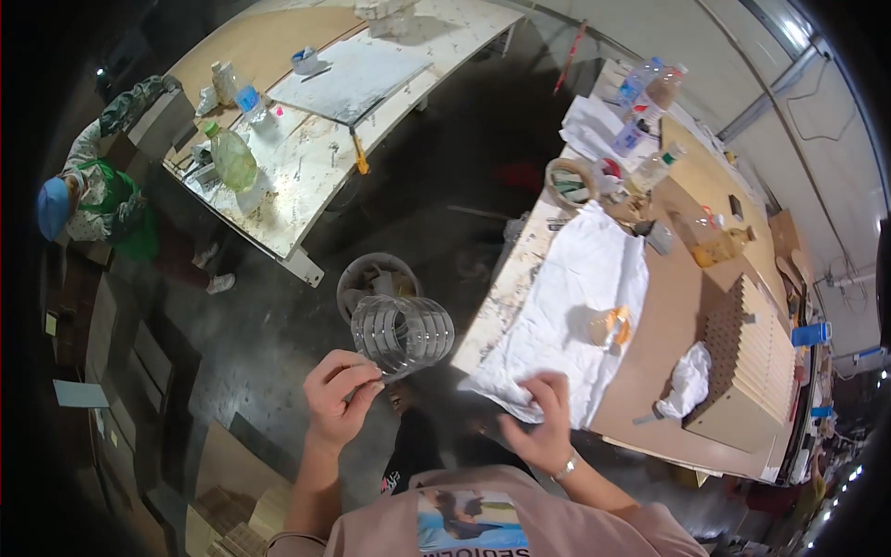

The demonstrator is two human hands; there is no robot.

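- At seven o'clock from centre, pinching with left hand (pixel 343 397) the edge of a clear ribbed plastic cylinder (pixel 427 334), with thumb pressed to fingers.
- At five o'clock, holding right hand (pixel 543 425) by near edge of white cloth (pixel 587 278), with fingers curled, thumb apart; cannot tell whether touching.
- Toward half past three, noted on cloth: orange-and-clear plastic piece (pixel 614 327).

Greenish bottle (pixel 234 162), yellow-handled tool (pixel 361 162), co-worker (pixel 96 200)

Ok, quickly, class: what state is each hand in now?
Left hand: closed, holding clear ribbed plastic container.
Right hand: open, by the white cloth, contact unclear.
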